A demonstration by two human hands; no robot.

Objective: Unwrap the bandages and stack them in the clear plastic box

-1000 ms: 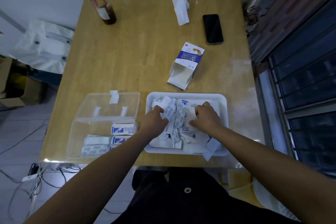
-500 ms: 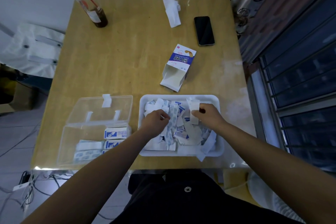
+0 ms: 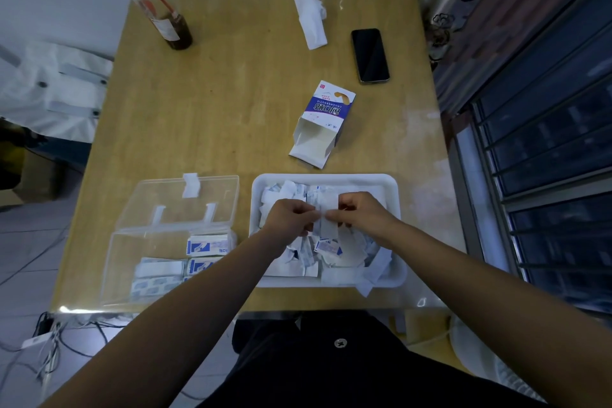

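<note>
Both hands meet over the white tray (image 3: 395, 190), the left hand (image 3: 288, 218) and right hand (image 3: 362, 216) each pinching one wrapped bandage (image 3: 328, 213) between them. The clear plastic box (image 3: 172, 209) sits left of the left hand

phone (image 3: 370, 55), crumpled tissue (image 3: 311, 21), drink cup (image 3: 167, 16)
</note>
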